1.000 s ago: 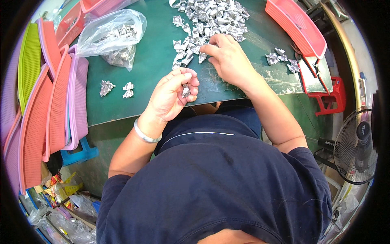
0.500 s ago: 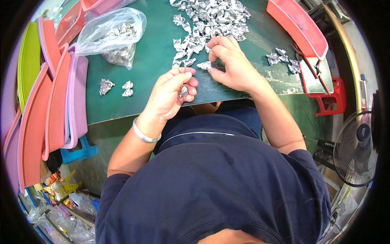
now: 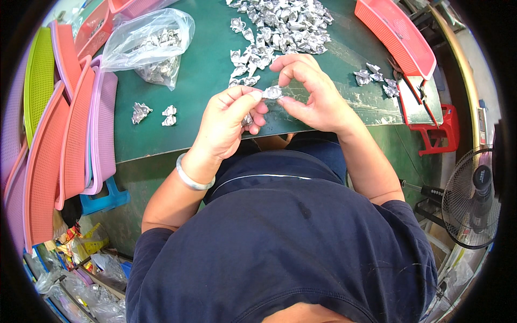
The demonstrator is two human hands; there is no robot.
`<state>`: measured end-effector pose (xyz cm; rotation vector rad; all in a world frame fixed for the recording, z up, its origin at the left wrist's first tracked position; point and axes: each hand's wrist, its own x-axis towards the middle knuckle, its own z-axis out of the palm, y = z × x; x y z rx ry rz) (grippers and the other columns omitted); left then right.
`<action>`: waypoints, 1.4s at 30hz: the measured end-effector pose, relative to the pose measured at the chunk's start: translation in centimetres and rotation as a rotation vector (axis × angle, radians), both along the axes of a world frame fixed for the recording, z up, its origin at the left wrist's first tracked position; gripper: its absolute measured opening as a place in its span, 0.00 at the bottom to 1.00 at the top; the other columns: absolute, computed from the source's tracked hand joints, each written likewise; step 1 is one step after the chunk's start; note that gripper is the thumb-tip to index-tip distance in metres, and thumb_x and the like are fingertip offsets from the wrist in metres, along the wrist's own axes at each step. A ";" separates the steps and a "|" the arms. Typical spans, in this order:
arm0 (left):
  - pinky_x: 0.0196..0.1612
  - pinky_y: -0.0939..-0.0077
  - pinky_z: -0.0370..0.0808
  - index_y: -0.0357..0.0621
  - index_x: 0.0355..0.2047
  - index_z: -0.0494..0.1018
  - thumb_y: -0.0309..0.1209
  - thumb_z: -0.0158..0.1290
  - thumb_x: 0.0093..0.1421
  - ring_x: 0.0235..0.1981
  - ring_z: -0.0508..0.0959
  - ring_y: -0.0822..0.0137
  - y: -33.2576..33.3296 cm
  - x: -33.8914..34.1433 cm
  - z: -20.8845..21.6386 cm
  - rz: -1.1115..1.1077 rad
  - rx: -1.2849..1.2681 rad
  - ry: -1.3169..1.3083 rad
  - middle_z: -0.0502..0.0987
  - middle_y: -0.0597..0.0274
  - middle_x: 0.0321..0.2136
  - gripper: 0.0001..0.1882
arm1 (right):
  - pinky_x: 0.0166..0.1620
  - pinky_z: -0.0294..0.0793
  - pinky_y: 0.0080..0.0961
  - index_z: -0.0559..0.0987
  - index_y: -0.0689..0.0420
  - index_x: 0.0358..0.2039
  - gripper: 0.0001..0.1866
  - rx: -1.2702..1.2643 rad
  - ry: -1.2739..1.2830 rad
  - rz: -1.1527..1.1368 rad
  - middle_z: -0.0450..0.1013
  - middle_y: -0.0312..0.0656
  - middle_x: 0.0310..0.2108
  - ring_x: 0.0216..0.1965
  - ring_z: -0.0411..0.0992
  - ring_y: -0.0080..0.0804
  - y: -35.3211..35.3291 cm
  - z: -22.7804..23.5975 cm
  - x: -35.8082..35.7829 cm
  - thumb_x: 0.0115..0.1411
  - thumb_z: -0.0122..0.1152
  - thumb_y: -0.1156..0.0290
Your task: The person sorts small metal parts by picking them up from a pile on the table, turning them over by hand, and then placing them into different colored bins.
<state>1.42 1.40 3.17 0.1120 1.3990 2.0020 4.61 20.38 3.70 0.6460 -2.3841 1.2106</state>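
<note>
Pinching a silver part [image 3: 273, 93] in the left grip [image 3: 227, 116], with right grip [image 3: 322, 99] at its end, unclear whether holding, over green tabletop [image 3: 209, 59]

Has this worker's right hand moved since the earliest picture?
Yes. Judged against the green table, the right hand has shifted a little away from the pile of metal pieces, toward the near edge.

L fingers [image 3: 250, 99] pinched, R fingers [image 3: 297, 70] curled
</note>
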 end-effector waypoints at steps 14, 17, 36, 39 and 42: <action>0.15 0.86 0.61 0.38 0.27 0.72 0.31 0.47 0.57 0.14 0.69 0.76 -0.2 -0.9 -0.5 -0.076 0.018 -0.206 0.71 0.65 0.16 0.09 | 0.35 0.70 0.23 0.72 0.62 0.32 0.09 -0.152 -0.125 -0.014 0.70 0.42 0.27 0.29 0.71 0.31 -0.8 -0.2 0.5 0.48 0.58 0.77; 0.14 0.86 0.61 0.38 0.26 0.72 0.31 0.47 0.57 0.14 0.68 0.76 -0.2 -1.0 -0.5 -0.087 0.025 -0.217 0.71 0.65 0.16 0.09 | 0.35 0.70 0.22 0.72 0.63 0.33 0.10 -0.201 -0.153 -0.006 0.71 0.42 0.28 0.30 0.71 0.29 -0.9 -0.2 0.6 0.48 0.58 0.78; 0.16 0.88 0.61 0.39 0.29 0.71 0.31 0.48 0.59 0.15 0.66 0.77 0.0 -0.2 -0.6 -0.087 0.027 -0.183 0.70 0.67 0.19 0.08 | 0.42 0.69 0.21 0.70 0.61 0.44 0.17 -0.254 -0.228 0.007 0.71 0.37 0.35 0.36 0.69 0.23 -0.6 -0.7 0.9 0.52 0.54 0.82; 0.17 0.88 0.62 0.40 0.30 0.71 0.31 0.49 0.59 0.16 0.66 0.78 -0.1 -0.2 -0.6 -0.099 0.044 -0.167 0.70 0.67 0.20 0.07 | 0.39 0.69 0.19 0.70 0.61 0.44 0.17 -0.275 -0.224 -0.021 0.71 0.37 0.33 0.33 0.69 0.22 -0.6 -0.7 1.0 0.51 0.55 0.82; 0.20 0.88 0.63 0.41 0.31 0.71 0.31 0.50 0.59 0.18 0.67 0.78 -0.1 -0.3 -0.9 -0.095 0.074 -0.145 0.70 0.67 0.21 0.06 | 0.33 0.69 0.17 0.71 0.60 0.43 0.18 -0.331 -0.223 -0.057 0.72 0.37 0.29 0.28 0.69 0.22 -0.9 -0.8 1.1 0.49 0.58 0.81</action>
